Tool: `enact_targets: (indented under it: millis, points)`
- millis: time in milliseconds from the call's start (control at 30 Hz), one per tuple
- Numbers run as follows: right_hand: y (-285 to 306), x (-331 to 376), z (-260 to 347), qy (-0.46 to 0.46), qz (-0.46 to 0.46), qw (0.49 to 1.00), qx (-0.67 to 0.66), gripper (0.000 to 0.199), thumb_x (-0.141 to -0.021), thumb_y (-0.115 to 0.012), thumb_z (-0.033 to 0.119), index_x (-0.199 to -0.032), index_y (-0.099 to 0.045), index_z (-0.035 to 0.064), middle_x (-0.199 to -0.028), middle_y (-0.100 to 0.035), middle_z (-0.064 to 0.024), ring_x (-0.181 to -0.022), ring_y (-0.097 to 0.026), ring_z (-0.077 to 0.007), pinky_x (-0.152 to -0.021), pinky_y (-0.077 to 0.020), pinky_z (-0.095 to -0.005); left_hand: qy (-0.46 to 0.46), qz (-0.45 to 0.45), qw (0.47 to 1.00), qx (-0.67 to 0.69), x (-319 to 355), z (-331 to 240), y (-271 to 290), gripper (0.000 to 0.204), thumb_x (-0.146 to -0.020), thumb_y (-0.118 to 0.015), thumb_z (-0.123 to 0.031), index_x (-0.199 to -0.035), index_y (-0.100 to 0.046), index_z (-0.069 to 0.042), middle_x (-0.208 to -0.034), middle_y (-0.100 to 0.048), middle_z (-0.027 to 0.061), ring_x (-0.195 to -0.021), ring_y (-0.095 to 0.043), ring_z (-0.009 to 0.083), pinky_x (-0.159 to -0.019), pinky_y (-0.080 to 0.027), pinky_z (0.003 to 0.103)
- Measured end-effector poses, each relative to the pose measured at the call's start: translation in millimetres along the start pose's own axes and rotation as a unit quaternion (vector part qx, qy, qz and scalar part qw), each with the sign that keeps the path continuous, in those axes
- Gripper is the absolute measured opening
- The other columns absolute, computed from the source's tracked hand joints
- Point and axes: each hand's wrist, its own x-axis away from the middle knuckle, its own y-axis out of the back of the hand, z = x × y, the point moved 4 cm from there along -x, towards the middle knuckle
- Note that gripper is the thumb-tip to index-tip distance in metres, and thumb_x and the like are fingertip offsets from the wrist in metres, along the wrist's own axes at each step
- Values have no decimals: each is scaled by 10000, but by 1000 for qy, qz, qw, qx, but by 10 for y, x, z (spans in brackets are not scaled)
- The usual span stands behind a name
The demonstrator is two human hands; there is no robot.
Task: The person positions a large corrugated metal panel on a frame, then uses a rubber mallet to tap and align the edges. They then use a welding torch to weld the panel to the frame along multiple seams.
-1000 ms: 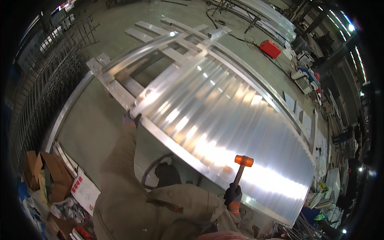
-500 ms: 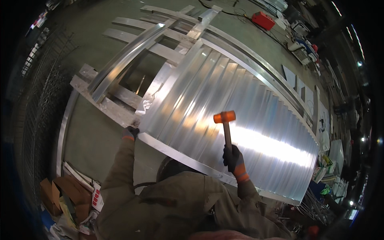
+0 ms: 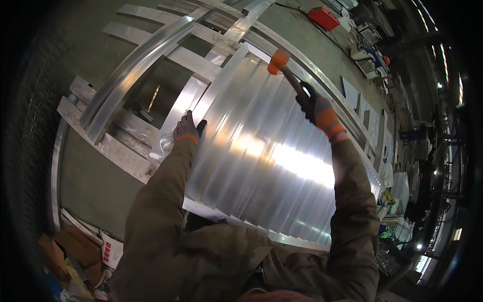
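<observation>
A panel of ribbed, shiny aluminium slats lies before me inside a metal frame. My right hand, in a grey and orange glove, is closed round the handle of a mallet. Its orange head is raised over the far left corner of the panel and slightly blurred. My left hand, gloved too, lies with fingers apart on the frame's left edge bar. Whether the mallet head touches the frame cannot be made out.
Two long curved metal profiles rest across a stand of flat beams at the left. A hammer lies below, between the beams. A red toolbox-like case stands on the floor at the back. Cardboard is piled at lower left.
My right hand has carried the mallet up and away toward the panel's far left corner. My left hand has moved from the near corner up along the left edge bar.
</observation>
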Motion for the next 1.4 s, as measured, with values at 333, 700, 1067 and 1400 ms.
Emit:
enact_targets:
  millis: [333,700,1067,1400]
  points:
    - [-619,-2527,1058,220,-6,965,142,545,-1102,-642,429,-1613,-578,254,-1105,-793,-265,-1012,-751,-504,-914,-595,-549,-13,3,1000,-6,-59,27,-63,808,-1077,-606,-645,-1606,-509,-41,-1432,-688,236,-1249,-704,442,-1054,-571,539]
    - [-1400,-3748,785,219,93,929,283,445,-1129,-545,337,-1562,-576,238,-1092,-784,-178,-917,-730,-421,-803,-580,-522,-10,-25,1000,-2,-65,16,-117,815,-1068,-640,-624,-1578,-525,0,-1403,-705,254,-1210,-724,437,-1027,-579,521]
    - [-1102,-3673,-89,142,-369,897,196,498,-1092,-660,385,-1519,-622,132,-1070,-811,-163,-915,-775,-401,-770,-583,-545,27,29,999,19,-83,-80,1,805,-1056,-705,-570,-1580,-517,12,-1483,-675,261,-1297,-693,462,-1107,-554,540]
    - [-481,-4016,-269,-66,-114,925,-358,237,-1105,-607,439,-1166,-653,214,-699,-567,-95,-576,-565,-282,-542,-421,-446,9,0,1000,15,-76,-46,-62,778,-1054,-701,-579,-1539,-554,10,-1409,-706,259,-1255,-702,459,-1070,-565,541]
